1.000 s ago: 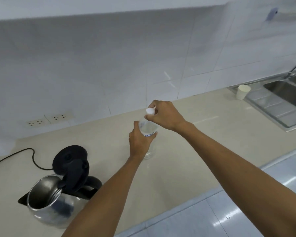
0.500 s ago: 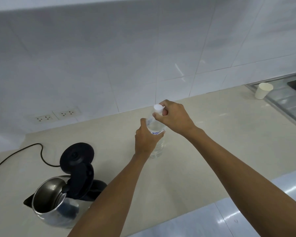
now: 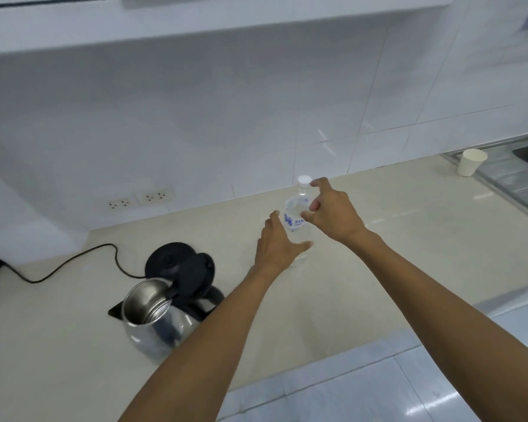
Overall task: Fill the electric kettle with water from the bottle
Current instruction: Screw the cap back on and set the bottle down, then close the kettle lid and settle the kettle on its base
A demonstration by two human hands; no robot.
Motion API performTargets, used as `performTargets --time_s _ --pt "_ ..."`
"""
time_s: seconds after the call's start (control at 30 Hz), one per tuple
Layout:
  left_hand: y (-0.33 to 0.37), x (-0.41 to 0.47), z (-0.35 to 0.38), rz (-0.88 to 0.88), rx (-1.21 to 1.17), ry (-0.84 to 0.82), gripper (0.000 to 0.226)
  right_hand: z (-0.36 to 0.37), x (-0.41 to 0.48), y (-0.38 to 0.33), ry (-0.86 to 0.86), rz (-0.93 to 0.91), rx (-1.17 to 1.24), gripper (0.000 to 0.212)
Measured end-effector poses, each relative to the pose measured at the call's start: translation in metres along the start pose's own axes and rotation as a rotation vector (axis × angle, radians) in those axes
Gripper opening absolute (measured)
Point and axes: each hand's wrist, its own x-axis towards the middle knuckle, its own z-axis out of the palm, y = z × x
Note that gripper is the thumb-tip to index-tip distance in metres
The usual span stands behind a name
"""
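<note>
Right, bottle [image 3: 297, 222]: one, clear plastic, upright on the bench [image 3: 409, 239], white cap [image 3: 304, 180] on. It stands just beyond and to the right of the kettle.

Left hand [image 3: 276, 243] beside the bottle's lower body, fingers spread wide, thumb near the base; I cannot tell if anything touches. Right hand [image 3: 333, 213] on the bottle's other side, fingers loosely curled and apart, index tip just beside the cap, gripping nothing.

Kettle [image 3: 162, 312]: one, steel, lid [image 3: 195, 274] hinged up, mouth clear, on its black base with a cord [image 3: 64, 266] running away from the bottle.

Risk, as I judge it: the bottle looks light and narrow-footed, and with neither hand closed a knock from either side could topple it. Once uncapped, a squeeze could slop water on the bench toward the kettle's base.

Further from the bottle: one paper cup [image 3: 471, 162] by the sink [image 3: 518, 178], two wall sockets [image 3: 157, 196] behind the kettle.
</note>
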Motion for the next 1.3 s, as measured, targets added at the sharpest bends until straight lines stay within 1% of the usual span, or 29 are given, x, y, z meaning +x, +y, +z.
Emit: performTargets --time_s 0.17,0.4,0.5,0.6,0.8,0.93,1.13,1.3 --pt "-0.007 -0.057 -0.032 0.12 0.104 0.016 0.113 0.008 -0.057 -0.035 -0.024 -0.033 -0.081 0.055" --pt "-0.041 -0.14 -0.099 0.211 0.135 0.109 0.105 0.046 -0.122 -0.108 -0.07 -0.083 -0.06 0.053" --pt "-0.059 -0.166 -0.125 0.253 0.154 0.149 0.1 0.067 -0.139 -0.135 -0.086 -0.122 -0.059 0.054" --pt "-0.079 -0.186 -0.149 0.26 0.134 0.172 0.094 0.088 -0.149 -0.156 -0.103 -0.149 -0.061 0.054" --pt "-0.122 -0.209 -0.189 0.291 0.17 0.212 0.086 0.121 -0.153 -0.189 -0.137 -0.149 -0.053 0.061" --pt "-0.15 -0.213 -0.211 0.234 0.147 0.259 0.086 0.14 -0.15 -0.211 -0.181 -0.167 -0.051 0.065" --pt "-0.198 -0.211 -0.238 0.073 0.166 0.281 0.091 0.164 -0.145 -0.225 -0.231 -0.189 -0.04 0.061" --pt "-0.224 -0.207 -0.242 -0.052 0.146 0.234 0.1 0.178 -0.136 -0.223 -0.281 -0.214 -0.105 0.061"
